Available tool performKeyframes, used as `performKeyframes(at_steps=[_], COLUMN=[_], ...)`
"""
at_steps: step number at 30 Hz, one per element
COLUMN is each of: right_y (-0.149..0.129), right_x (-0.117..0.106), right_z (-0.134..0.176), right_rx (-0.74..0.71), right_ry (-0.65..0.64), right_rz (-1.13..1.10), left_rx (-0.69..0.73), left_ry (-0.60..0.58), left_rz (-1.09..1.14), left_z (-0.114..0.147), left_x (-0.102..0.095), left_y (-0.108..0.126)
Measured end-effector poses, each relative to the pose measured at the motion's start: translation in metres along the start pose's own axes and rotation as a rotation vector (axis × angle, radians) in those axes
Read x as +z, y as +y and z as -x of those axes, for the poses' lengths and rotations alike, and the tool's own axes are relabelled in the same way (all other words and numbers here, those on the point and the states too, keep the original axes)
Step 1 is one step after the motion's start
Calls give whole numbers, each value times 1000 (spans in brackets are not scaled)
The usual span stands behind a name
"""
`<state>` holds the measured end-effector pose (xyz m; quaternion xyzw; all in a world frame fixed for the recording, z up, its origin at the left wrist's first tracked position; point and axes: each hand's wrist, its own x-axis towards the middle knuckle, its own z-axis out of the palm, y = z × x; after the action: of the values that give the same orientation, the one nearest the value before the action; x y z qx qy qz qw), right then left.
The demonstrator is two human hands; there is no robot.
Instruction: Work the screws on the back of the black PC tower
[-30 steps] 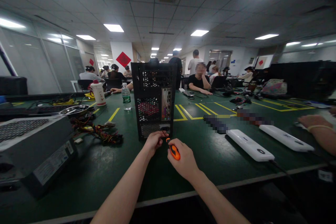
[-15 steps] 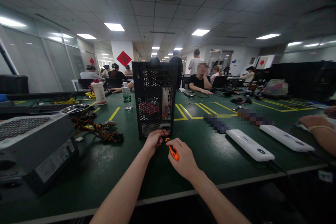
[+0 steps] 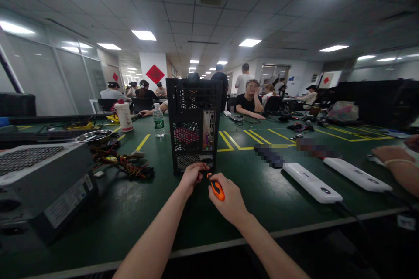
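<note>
A black computer case point(image 3: 193, 111) stands upright on the green table, its rear panel facing me. My right hand point(image 3: 226, 196) is closed around the orange and black handle of a screwdriver point(image 3: 217, 189), whose thin shaft points up and left to the lower rear of the case. At that shaft, near its tip, my left hand point(image 3: 193, 177) pinches with thumb and forefinger, close against the bottom right of the panel. The fingers hide the screwdriver's tip and whatever it touches.
A grey power supply point(image 3: 52, 187) sits at left beside bundled cables point(image 3: 122, 161) and a metal bowl point(image 3: 93, 135). Behind are a water bottle point(image 3: 158, 121) and a flask point(image 3: 123, 115). White power strips point(image 3: 310, 183) lie right, near another person's hand point(image 3: 394, 157).
The screwdriver handle has turned in my right hand and shows a different side. Both hands stay at the same spot on the case; the view has shifted slightly.
</note>
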<state>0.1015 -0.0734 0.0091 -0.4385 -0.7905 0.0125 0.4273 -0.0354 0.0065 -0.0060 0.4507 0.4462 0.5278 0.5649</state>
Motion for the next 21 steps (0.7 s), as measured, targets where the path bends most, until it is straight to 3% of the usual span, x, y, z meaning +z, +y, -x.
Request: performKeyframes(at_steps=[8,14,21], right_y=[-1,-1,0], right_x=[-2,-2,-2], right_z=[-1,-1,-2], right_rx=[-35,90,-43], right_ry=[18,20,12], right_rz=[38,-40,42], left_rx=[45,63,111], left_ry=[44,36,72], left_rz=[-84,-79,-218], left_z=[-1,0,0], left_x=[2,3,6], left_y=[0,0,0])
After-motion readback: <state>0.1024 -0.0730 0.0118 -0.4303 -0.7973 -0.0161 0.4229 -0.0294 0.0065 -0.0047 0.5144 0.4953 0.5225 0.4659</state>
